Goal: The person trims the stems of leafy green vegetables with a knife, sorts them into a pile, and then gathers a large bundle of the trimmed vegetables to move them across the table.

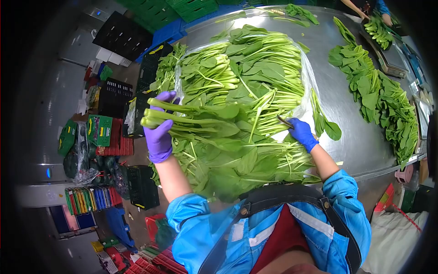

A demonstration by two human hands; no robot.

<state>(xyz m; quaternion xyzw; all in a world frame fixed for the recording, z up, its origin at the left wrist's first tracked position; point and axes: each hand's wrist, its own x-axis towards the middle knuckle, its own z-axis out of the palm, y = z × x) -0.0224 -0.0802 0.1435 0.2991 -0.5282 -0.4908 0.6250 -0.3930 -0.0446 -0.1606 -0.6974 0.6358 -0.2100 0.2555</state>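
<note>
My left hand (159, 141), in a purple glove, grips a bunch of choy sum (200, 119) by its thick pale stem ends. The leaves of this bunch trail to the right and are partly blurred. My right hand (302, 133), in a blue-purple glove, is closed around what looks like a small knife (285, 122); a thin dark end pokes out past the fingers, and the rest is mostly hidden. Beneath and beyond both hands lies a large pile of choy sum (264, 59) on clear plastic sheeting (309, 77).
The pile rests on a metal table (337, 91). A long row of greens (372, 91) lies along its right side, near a weighing scale (390, 61). At the top right, a co-worker's hands (363, 16) hold greens. Black crates (148, 68) stand at the left edge.
</note>
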